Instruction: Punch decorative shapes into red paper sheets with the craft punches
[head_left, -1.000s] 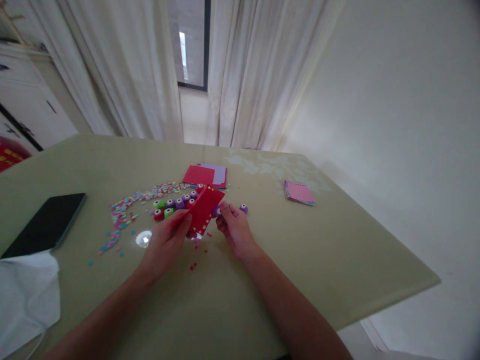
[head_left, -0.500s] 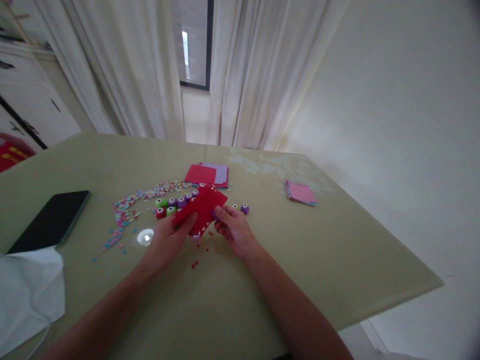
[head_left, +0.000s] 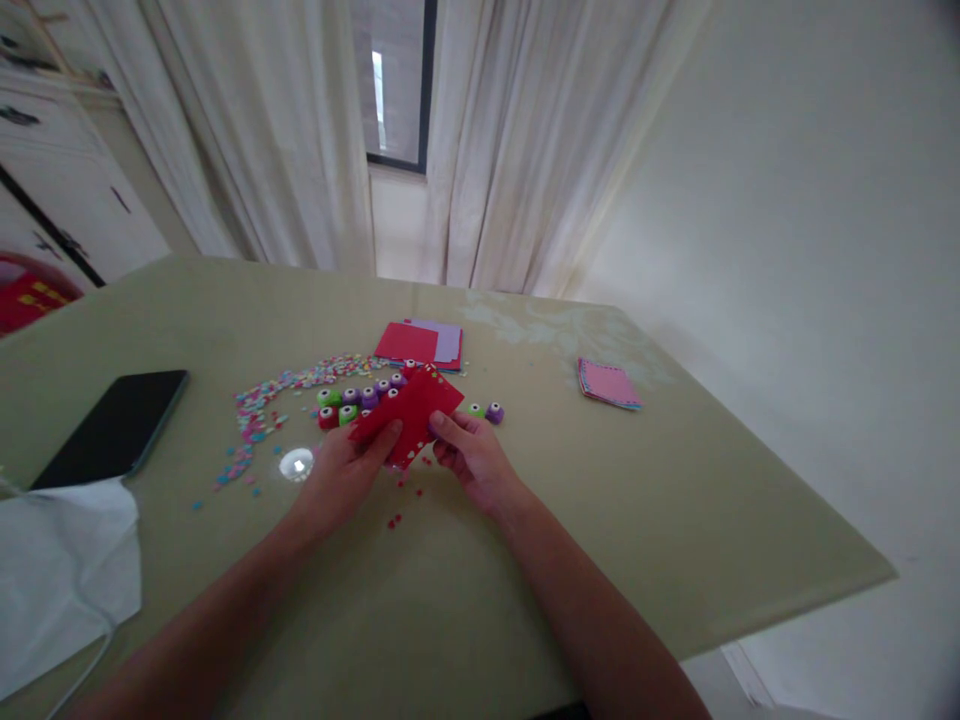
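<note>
My left hand [head_left: 351,472] is closed on the lower left of a folded red paper card [head_left: 409,412], thumb on top. Small cut-out shapes run along the card's edges. At its right edge my right hand [head_left: 474,455] grips a small purple craft punch [head_left: 434,424], mostly hidden by the fingers. Behind the card, partly covered, stand several small punches [head_left: 351,397] in purple, green and red. A green punch [head_left: 476,410] and a purple punch [head_left: 494,412] sit just beyond my right hand. Tiny red paper bits [head_left: 394,521] lie below the card.
Pastel paper confetti [head_left: 281,388] curves across the table [head_left: 675,520]. Stacked coloured paper [head_left: 409,342] lies at the back, pink squares [head_left: 609,383] to the right. On the left are a black phone [head_left: 112,425], a white cloth [head_left: 67,580] with a cable, and a shiny round disc [head_left: 296,464].
The view has shifted slightly, so everything sits a little further right and higher. Both hands keep their hold on the card and the purple punch.
</note>
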